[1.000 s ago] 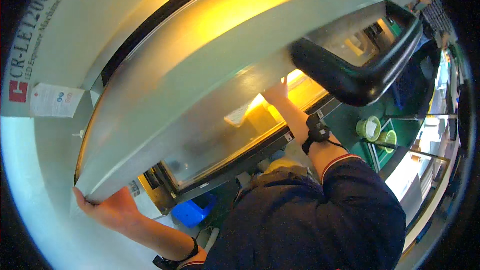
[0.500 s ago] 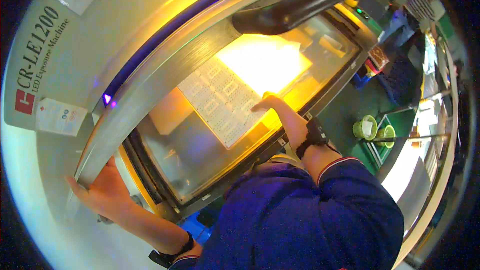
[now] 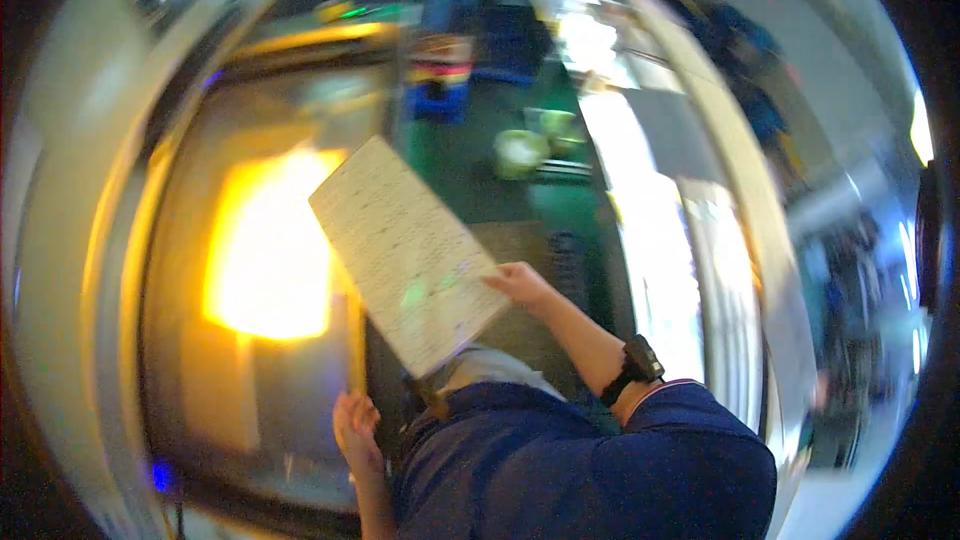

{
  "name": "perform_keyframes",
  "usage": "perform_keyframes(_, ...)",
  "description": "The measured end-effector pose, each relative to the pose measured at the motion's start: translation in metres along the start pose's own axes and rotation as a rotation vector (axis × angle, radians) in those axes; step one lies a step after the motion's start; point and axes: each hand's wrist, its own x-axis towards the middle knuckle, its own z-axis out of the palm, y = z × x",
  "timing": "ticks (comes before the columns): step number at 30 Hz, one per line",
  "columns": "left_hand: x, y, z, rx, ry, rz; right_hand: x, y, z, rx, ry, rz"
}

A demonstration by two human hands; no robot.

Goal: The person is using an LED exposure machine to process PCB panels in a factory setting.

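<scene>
Right grip (image 3: 520, 285) pinches panel (image 3: 410, 250) at its right edge; panel slants up-left from there, overlapping the rim of the lit bed (image 3: 300, 390) in view. Left grip (image 3: 357, 430), below-left, loosely curled, nothing visible in it; contact with bed rim cannot be told. Step, judged: one-handed panel handling at bedside. Next move calls for firm pinch, flat support. Rim may snag panel's left edge. Beyond, above grip: green baskets (image 3: 520, 152), blue box (image 3: 437, 100), blurred.
</scene>
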Motion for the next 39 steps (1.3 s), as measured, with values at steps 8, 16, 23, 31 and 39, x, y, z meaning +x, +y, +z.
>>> perform_keyframes(8, 0.010, -0.055, 0.040, 0.490, -0.542, -0.327, -0.193, 0.152, -0.051, 0.913, 0.803, 0.003)
perform_keyframes(16, 0.025, -0.114, 0.118, 0.844, -0.444, -0.230, -0.253, 0.240, -0.136, 1.416, 0.819, 0.059)
perform_keyframes(23, -0.018, -0.193, 0.279, 1.051, -0.808, -0.274, -0.307, 0.219, -0.193, 0.888, 0.379, 0.202)
perform_keyframes(31, -0.067, -0.235, 0.380, 1.219, -1.533, -0.347, -0.355, 0.111, -0.283, 1.268, 0.933, -0.371)
perform_keyframes(39, -0.112, -0.197, 0.506, 0.897, -1.318, -0.546, -0.411, 0.149, -0.227, 0.850, 0.270, -0.261)
